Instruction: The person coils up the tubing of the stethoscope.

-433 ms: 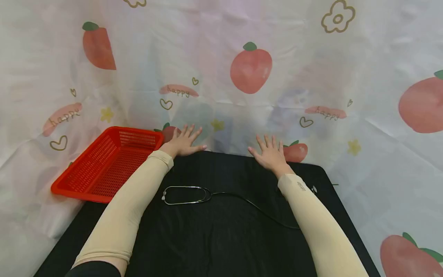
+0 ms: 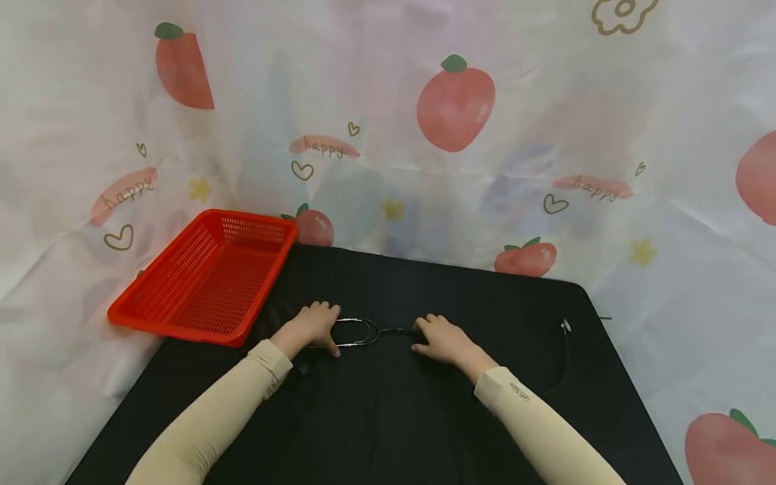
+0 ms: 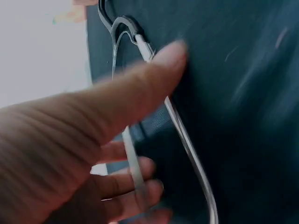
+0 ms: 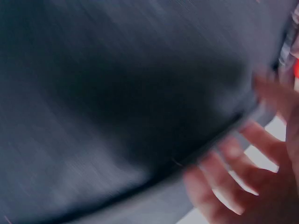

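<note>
A stethoscope lies on a black-covered table, its metal ear tubes (image 2: 354, 345) at the left. My left hand (image 2: 312, 327) is over their ear-tip end. In the left wrist view, the thumb crosses one metal tube (image 3: 189, 147) and the fingers (image 3: 135, 193) lie along the other, not closed together. My right hand (image 2: 448, 340) is at the black tubing (image 2: 397, 330) just beyond the metal fork. The right wrist view is blurred; there the fingers (image 4: 224, 172) reach along the tubing (image 4: 140, 184), thumb apart. The silver chest piece (image 2: 566, 327) lies at the far right.
A red perforated plastic basket (image 2: 267, 289) stands at the back left of the table (image 2: 376, 417). Behind the table hangs a white curtain (image 2: 376, 87) printed with fruit, hearts and the word "happy".
Both hands have come down and back from the table's far edge to the stethoscope, left to the metal tubes, right to the tubing. The head view has shifted slightly.
</note>
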Tool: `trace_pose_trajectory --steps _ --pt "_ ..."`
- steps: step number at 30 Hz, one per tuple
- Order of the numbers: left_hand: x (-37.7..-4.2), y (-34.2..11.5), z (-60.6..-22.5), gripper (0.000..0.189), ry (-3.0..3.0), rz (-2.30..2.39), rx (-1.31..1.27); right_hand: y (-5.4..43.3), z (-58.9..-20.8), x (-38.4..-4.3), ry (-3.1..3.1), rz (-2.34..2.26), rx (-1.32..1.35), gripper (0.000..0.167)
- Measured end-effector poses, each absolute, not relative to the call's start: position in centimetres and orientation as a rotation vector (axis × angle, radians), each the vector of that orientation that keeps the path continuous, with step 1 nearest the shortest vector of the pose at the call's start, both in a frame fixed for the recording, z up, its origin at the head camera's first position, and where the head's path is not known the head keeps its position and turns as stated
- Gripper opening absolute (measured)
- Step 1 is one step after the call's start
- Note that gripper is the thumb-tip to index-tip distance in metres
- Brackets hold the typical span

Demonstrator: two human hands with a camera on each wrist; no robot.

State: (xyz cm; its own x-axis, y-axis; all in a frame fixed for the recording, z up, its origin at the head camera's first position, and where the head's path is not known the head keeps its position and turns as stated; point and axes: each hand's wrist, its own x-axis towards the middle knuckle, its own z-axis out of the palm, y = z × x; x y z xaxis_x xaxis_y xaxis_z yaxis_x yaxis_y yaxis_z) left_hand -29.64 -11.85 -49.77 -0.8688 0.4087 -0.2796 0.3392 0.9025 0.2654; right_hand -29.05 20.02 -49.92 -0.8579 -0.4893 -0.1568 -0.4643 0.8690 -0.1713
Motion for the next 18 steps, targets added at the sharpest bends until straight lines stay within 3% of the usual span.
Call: trace_pose_trajectory --steps 4,10,13,18 --pt "-27.8 -11.3 -51.9 0.057 2.888 0.473 0.459 20.0 -51.5 -27.9 2.971 -0.401 -0.677 0.010" --pt "-28.0 -10.2 -52.8 0.050 3.038 0.501 0.434 21.0 -50.2 -27.0 3.055 -0.800 -0.601 0.017" --pt "-27.8 -9.6 -52.5 0.048 3.006 0.612 0.380 21.5 -49.3 -25.5 3.097 -0.831 -0.764 0.020" --pt "-27.2 -8.2 -51.1 0.047 2.984 0.542 0.413 21.5 -46.5 -23.9 2.980 -0.625 -1.304 0.015"
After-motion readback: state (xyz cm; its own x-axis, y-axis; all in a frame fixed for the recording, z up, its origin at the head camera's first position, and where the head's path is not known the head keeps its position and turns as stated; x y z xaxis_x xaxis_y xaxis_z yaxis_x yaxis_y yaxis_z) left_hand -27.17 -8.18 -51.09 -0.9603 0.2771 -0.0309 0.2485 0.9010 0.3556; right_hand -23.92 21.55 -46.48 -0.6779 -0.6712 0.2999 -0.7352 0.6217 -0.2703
